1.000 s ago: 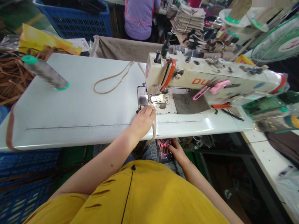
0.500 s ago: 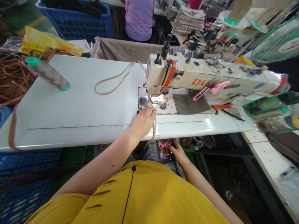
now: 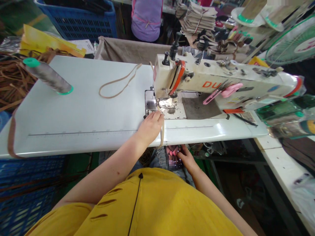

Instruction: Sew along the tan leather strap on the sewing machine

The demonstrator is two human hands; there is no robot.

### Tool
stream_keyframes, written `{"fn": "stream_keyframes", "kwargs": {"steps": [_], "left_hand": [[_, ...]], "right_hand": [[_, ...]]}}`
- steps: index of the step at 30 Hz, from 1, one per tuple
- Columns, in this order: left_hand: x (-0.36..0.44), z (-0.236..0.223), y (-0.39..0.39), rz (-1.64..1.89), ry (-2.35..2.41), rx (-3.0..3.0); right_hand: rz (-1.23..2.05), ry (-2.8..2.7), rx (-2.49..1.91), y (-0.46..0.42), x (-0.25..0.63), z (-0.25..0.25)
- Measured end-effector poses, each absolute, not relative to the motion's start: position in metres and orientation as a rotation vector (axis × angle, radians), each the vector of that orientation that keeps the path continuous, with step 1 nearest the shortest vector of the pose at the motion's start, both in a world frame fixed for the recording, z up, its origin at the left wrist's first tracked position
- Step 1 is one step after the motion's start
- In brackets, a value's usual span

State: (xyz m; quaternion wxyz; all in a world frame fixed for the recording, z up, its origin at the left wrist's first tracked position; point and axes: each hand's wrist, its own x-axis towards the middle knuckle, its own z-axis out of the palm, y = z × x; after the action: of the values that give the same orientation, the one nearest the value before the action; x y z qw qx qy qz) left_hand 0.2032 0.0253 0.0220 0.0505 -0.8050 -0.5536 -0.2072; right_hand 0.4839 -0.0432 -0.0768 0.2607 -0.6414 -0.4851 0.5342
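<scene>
My left hand (image 3: 152, 125) lies on the machine bed just in front of the presser foot, its fingers pressed together on a narrow beige strap (image 3: 162, 134). One end of the strap runs under the needle area of the sewing machine (image 3: 194, 78); the other drops over the table's front edge. Behind the machine head, a loop of similar strap (image 3: 110, 97) rests on the white table. Below the edge, above my lap, my right hand (image 3: 186, 157) grips the side of what looks like a phone (image 3: 174, 160) with a pink and dark screen. Part of that screen is blurred.
A cone of grey thread (image 3: 52, 78) stands on the table's left, beside a heap of brown strips (image 3: 11, 78). Pink-handled thread snips (image 3: 231, 90) rest against the machine arm. A grey pad (image 3: 199, 107) lies beneath it. A fan (image 3: 292, 46) is at right; a co-worker (image 3: 147, 19) sits beyond.
The view has shifted very slightly. Both hands stay in place, and the strap and its loop look the same.
</scene>
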Motion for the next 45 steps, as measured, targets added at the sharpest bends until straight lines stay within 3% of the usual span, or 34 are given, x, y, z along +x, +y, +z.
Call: {"fn": "stream_keyframes", "kwargs": {"steps": [22, 35, 45], "left_hand": [[0.203, 0.026, 0.025, -0.596, -1.706, -2.483], [0.203, 0.026, 0.025, -0.594, -1.705, -2.481], [0.203, 0.019, 0.027, -0.627, -1.687, -2.454]], "right_hand": [[1.413, -1.233, -1.734, -0.039, 0.490, -0.101], [1.398, -1.187, -1.701, -0.037, 0.489, -0.070], [1.369, -1.161, -1.747, -0.036, 0.488, -0.081]]}}
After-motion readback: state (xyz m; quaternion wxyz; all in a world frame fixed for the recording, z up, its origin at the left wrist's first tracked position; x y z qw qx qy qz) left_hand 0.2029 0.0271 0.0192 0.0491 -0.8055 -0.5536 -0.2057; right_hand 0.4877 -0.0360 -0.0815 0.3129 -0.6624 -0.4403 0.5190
